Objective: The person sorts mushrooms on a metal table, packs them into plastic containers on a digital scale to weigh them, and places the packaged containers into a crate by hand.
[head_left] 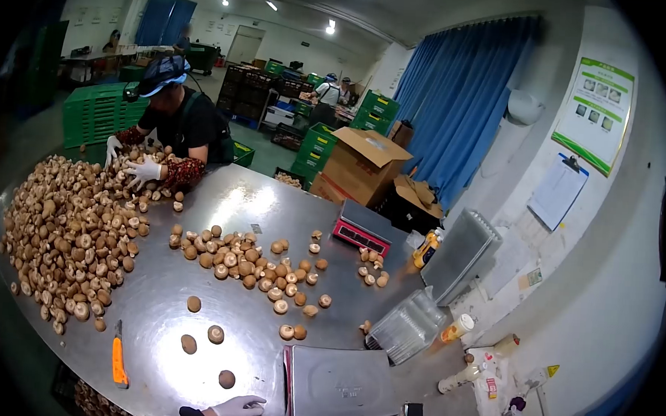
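My left hand [239, 409], in a white glove, reaches in from the bottom edge over the metal table. Its fingers are stretched out and loosely apart, with nothing visible in them. Just beyond it lies a single brown mushroom [227, 379]. To its right stands a weighing scale [341, 388] with a flat metal pan, close to my fingertips. A few more loose mushrooms [215, 334] lie farther up the table. An orange utility knife [119, 360] rests to the left. My right hand is out of view.
A large mushroom heap [68, 232] covers the table's left side, where a co-worker's gloved hands [145, 170] touch it. A smaller mushroom group [247, 264] lies mid-table. Beyond are a red scale [362, 228], clear plastic trays [406, 325], a cup [458, 327] and a cardboard box [361, 168].
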Action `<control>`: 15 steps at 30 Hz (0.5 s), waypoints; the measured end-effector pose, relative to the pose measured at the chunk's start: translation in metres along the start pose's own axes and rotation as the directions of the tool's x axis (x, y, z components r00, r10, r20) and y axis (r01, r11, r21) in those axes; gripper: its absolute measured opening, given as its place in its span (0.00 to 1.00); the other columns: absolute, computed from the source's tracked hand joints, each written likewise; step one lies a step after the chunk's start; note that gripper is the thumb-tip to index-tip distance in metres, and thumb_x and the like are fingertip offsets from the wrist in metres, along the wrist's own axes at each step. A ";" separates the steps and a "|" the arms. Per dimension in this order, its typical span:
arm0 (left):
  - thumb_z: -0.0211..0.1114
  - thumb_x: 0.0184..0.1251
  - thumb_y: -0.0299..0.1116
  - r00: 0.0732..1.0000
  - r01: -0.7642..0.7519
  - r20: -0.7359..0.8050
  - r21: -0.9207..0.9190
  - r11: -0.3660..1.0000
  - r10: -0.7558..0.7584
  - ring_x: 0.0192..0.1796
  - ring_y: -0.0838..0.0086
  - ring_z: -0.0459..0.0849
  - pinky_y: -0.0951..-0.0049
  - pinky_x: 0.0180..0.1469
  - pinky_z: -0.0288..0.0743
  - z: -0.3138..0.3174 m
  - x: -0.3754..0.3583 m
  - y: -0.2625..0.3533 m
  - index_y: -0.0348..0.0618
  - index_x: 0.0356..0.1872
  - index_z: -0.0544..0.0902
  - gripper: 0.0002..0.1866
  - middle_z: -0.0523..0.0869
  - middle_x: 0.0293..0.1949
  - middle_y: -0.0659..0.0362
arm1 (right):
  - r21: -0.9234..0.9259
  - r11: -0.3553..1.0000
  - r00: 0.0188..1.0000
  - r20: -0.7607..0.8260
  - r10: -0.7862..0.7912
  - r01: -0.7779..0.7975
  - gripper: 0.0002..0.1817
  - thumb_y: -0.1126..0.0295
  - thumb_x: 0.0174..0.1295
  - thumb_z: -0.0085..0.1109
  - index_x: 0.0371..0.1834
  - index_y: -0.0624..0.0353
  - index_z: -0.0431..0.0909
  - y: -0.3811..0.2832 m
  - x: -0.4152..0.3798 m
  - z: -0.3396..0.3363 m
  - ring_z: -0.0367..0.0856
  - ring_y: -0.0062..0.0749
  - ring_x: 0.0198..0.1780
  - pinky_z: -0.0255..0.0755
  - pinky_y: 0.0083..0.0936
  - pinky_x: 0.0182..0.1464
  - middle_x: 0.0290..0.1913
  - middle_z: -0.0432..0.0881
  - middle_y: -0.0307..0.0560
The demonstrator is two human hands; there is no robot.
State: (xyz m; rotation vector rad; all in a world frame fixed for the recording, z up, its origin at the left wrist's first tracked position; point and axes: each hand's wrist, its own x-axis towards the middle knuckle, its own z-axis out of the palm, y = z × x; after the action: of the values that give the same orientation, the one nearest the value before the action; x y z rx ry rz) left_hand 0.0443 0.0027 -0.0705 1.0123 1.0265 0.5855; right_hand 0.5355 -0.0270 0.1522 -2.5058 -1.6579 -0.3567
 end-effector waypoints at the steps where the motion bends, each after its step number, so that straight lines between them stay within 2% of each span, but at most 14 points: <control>1: 0.59 0.68 0.47 1.000 0.004 -0.005 0.001 1.000 -0.004 0.48 0.75 0.78 0.78 0.51 0.72 0.001 -0.001 0.000 0.38 0.64 0.67 0.30 0.80 0.48 0.57 | 0.215 0.912 0.917 -0.278 -0.287 0.350 0.12 0.62 0.61 0.54 0.37 0.57 0.81 -0.018 0.015 0.002 0.81 0.50 0.38 0.75 0.39 0.40 0.36 0.83 0.56; 2: 0.59 0.68 0.47 0.999 -0.040 -0.021 0.047 0.998 0.041 0.48 0.74 0.78 0.78 0.51 0.72 0.002 -0.003 0.000 0.38 0.64 0.67 0.30 0.80 0.47 0.57 | 0.292 0.855 0.901 -0.214 -0.379 0.429 0.09 0.68 0.61 0.57 0.40 0.59 0.80 -0.038 0.037 0.007 0.81 0.48 0.38 0.74 0.39 0.42 0.40 0.82 0.57; 3: 0.58 0.68 0.47 0.996 -0.083 -0.035 0.092 0.992 0.086 0.49 0.74 0.79 0.77 0.52 0.72 0.004 -0.005 0.001 0.38 0.64 0.67 0.30 0.80 0.47 0.57 | 0.440 0.840 0.946 -0.086 -0.314 0.318 0.08 0.75 0.54 0.57 0.37 0.63 0.79 -0.085 0.049 -0.017 0.79 0.49 0.45 0.70 0.36 0.51 0.41 0.81 0.57; 5: 0.58 0.68 0.47 0.995 -0.053 -0.074 0.116 0.992 0.061 0.50 0.72 0.80 0.76 0.53 0.72 0.007 -0.017 0.012 0.38 0.64 0.67 0.30 0.81 0.48 0.55 | 0.567 0.656 0.867 -0.293 -0.404 0.498 0.08 0.72 0.57 0.58 0.36 0.64 0.79 -0.119 0.097 0.025 0.79 0.49 0.42 0.71 0.36 0.47 0.36 0.81 0.55; 7: 0.58 0.68 0.46 0.986 0.011 -0.166 0.105 0.994 0.006 0.51 0.70 0.80 0.74 0.54 0.72 0.011 -0.032 0.022 0.39 0.64 0.67 0.29 0.81 0.50 0.55 | 0.543 0.572 0.789 -0.441 -0.428 0.614 0.10 0.68 0.59 0.57 0.36 0.64 0.79 -0.157 0.143 0.059 0.78 0.52 0.42 0.71 0.37 0.47 0.37 0.81 0.55; 9: 0.58 0.68 0.45 0.977 0.025 -0.214 0.099 0.995 -0.004 0.51 0.69 0.80 0.73 0.55 0.73 0.009 -0.036 0.003 0.39 0.64 0.67 0.29 0.81 0.51 0.54 | 0.500 0.649 0.806 -0.484 -0.339 0.574 0.11 0.66 0.59 0.56 0.36 0.65 0.79 -0.188 0.182 0.094 0.78 0.53 0.42 0.71 0.40 0.47 0.37 0.81 0.56; 10: 0.58 0.67 0.45 0.965 0.037 -0.262 0.141 0.989 0.001 0.51 0.68 0.80 0.73 0.55 0.73 0.010 -0.042 -0.001 0.39 0.64 0.67 0.29 0.81 0.51 0.54 | 0.507 0.632 0.800 -0.486 -0.351 0.585 0.11 0.66 0.59 0.56 0.36 0.65 0.79 -0.198 0.200 0.113 0.78 0.53 0.42 0.71 0.40 0.47 0.37 0.81 0.56; 12: 0.59 0.67 0.46 0.933 0.060 -0.359 0.167 0.984 0.004 0.51 0.68 0.80 0.72 0.54 0.73 0.016 -0.057 0.001 0.38 0.63 0.69 0.29 0.81 0.50 0.53 | 0.315 0.783 0.831 -0.362 -0.422 0.536 0.10 0.67 0.57 0.56 0.36 0.61 0.81 -0.208 0.226 0.147 0.78 0.54 0.43 0.70 0.43 0.48 0.37 0.81 0.57; 13: 0.59 0.67 0.46 0.924 0.060 -0.382 0.160 0.985 0.006 0.51 0.68 0.80 0.72 0.54 0.73 0.015 -0.058 -0.011 0.38 0.63 0.69 0.29 0.81 0.50 0.53 | 0.324 0.767 0.821 -0.368 -0.436 0.553 0.10 0.67 0.57 0.56 0.36 0.61 0.81 -0.210 0.229 0.152 0.78 0.54 0.43 0.70 0.43 0.48 0.37 0.81 0.57; 15: 0.61 0.66 0.45 0.896 0.050 -0.442 -0.005 0.999 -0.047 0.50 0.69 0.79 0.72 0.54 0.73 0.012 -0.059 -0.045 0.37 0.62 0.70 0.29 0.81 0.49 0.53 | 0.526 0.745 0.905 -0.336 -0.260 0.409 0.10 0.67 0.55 0.58 0.34 0.61 0.81 -0.213 0.236 0.164 0.79 0.54 0.40 0.70 0.44 0.47 0.35 0.82 0.59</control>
State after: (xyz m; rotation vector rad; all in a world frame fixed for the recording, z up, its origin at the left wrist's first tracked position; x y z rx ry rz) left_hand 0.0277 -0.0695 -0.0838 0.8728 1.4521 0.7935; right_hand 0.4493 0.3042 0.0477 -1.6419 -1.7718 -0.1333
